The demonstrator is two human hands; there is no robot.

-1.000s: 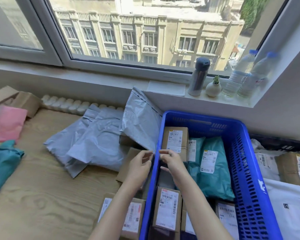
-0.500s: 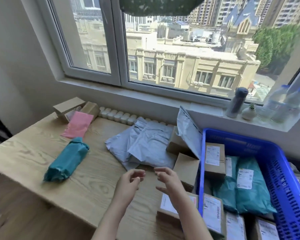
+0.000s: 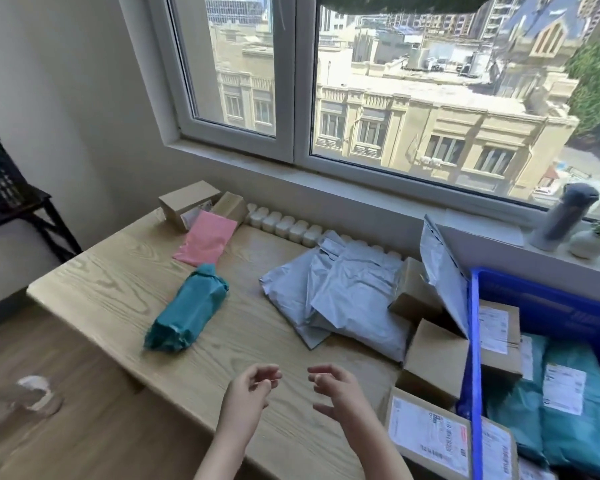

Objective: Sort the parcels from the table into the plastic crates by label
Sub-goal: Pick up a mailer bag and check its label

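Observation:
My left hand and right hand hover side by side over the wooden table, fingers loosely curled, holding nothing. On the table lie a teal wrapped parcel, a pink mailer, grey poly mailers, plain cardboard boxes and a labelled box near my right hand. The blue plastic crate at the right holds labelled boxes and teal mailers.
Two small cardboard boxes sit at the table's far left corner. A black crate on a stand is against the left wall. A grey flask and a small vase stand on the windowsill.
My view has swung left and up, away from the blue crate. Both hands have come out of the crate and now hover over the table's front edge.

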